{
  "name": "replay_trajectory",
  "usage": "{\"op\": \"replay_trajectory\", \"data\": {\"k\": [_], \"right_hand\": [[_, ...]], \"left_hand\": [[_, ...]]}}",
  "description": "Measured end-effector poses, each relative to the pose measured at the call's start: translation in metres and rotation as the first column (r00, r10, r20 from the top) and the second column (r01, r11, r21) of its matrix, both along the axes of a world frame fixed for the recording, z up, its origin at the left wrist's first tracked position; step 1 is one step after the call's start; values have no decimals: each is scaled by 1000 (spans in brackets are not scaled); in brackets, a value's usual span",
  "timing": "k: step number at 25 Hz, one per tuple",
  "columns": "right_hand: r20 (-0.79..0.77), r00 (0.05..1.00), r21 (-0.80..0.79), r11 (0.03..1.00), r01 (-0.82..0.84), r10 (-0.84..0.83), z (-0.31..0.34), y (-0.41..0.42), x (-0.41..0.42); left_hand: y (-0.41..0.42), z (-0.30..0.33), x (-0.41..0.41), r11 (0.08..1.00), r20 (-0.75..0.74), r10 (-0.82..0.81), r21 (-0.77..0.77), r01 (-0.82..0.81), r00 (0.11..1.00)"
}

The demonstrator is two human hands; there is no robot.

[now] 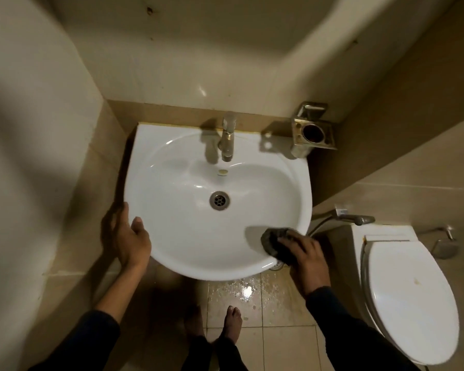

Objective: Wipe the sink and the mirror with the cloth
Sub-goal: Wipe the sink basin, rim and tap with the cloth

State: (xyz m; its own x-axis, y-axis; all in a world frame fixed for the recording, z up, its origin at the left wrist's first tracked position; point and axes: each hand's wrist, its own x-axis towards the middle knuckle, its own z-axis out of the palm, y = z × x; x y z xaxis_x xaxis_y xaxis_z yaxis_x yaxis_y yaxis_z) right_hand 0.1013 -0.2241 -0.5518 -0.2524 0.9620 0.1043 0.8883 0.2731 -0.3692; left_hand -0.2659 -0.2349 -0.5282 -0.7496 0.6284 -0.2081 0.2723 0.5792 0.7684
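A white oval sink [177, 245] hangs on the tiled wall, with a metal tap [227, 137] at its back and a drain [219, 200] in the bowl. My right hand [304, 259] presses a dark grey cloth [275, 241] against the sink's front right rim. My left hand [129, 238] grips the sink's left front edge, thumb on top of the rim. No mirror is in view.
A metal holder with a cup ring [312, 135] is fixed to the wall right of the tap. A white toilet with its lid down [410, 301] stands at the right, a spray hose [359, 219] beside it. The floor below the sink is wet [241, 290]. My bare feet stand there.
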Motion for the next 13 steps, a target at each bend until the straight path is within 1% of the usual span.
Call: {"op": "replay_trajectory", "data": {"k": [1,3,6,9,13], "right_hand": [[0,995,-48,994,95,-95,0,14,10],[10,981,-117,974,194,-194,-2,44,25],[65,981,-116,975,190,-183,0,91,32],[84,981,-131,974,184,-174,2,137,30],[62,968,-225,942,249,-242,6,192,24]], "left_hand": [[1,1,2,999,-57,-42,-17,41,997],[2,1,4,995,-117,-96,-40,92,988],[3,-10,0,990,-166,-133,-64,124,977],[4,-20,-3,990,-190,-138,-62,128,972],[7,-26,-7,989,-217,-144,-46,137,966]]}}
